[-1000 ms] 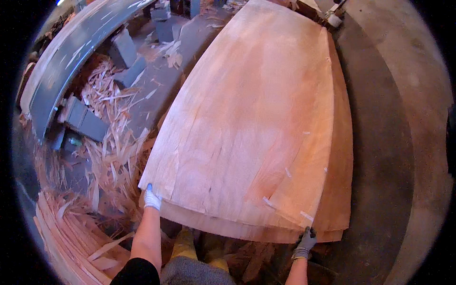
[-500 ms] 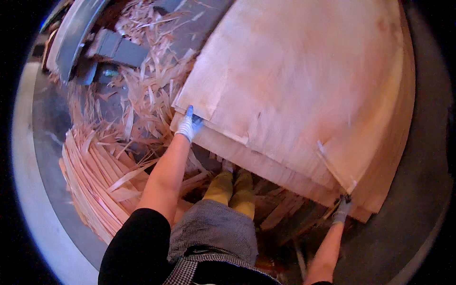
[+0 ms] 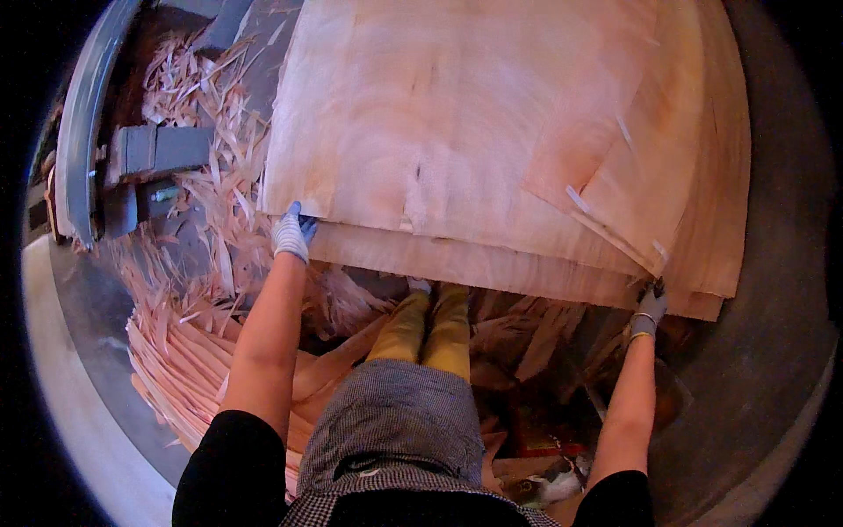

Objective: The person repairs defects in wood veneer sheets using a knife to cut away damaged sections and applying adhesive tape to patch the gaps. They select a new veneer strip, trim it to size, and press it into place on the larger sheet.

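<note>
The wood sheet (image 3: 457, 114) spreads across the upper middle of the frame. The left hand (image 3: 293, 234) pinches its lower-left corner, the right hand (image 3: 651, 305) its lower-right; light, even tension at both corners should best spare the tape strip (image 3: 578, 199).

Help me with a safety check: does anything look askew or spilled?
Yes. The top wood sheet is out of line with the sheet beneath, whose near edge sticks out. Left of them, loose wood strips lie scattered, tangled.
</note>
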### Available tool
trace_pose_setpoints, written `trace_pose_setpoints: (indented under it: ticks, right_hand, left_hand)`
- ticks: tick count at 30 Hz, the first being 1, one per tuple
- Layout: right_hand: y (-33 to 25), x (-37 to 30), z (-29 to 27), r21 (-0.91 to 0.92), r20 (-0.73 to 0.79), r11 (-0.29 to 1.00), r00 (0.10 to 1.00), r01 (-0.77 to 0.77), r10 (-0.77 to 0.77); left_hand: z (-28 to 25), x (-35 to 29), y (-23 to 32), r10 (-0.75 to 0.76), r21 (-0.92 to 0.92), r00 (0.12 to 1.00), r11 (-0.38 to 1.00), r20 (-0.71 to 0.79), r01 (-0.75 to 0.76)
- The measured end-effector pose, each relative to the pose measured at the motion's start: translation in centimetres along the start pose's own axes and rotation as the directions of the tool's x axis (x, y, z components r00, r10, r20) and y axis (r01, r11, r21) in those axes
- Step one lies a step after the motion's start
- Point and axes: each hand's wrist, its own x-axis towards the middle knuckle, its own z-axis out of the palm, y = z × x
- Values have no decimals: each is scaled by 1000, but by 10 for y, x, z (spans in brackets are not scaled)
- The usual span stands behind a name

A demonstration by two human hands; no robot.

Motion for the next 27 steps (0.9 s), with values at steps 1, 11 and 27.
trace_pose_setpoints:
  ticks: [1,11,27]
  right_hand:
    - [-35,-14,5,114,82,990,994,-78,69]
    - [-28,-36,-31,-170,88,972,985,162,-149]
    - [-60,-124,-46,-230,928,958,334,169,164]
  left_hand:
    - [-14,8,-5,-8,-19,999,1000,-36,7]
    - [-9,2,-3,-94,-92,979,989,182,112]
    - [164,-187,-98,58,214,214,-496,975,-841]
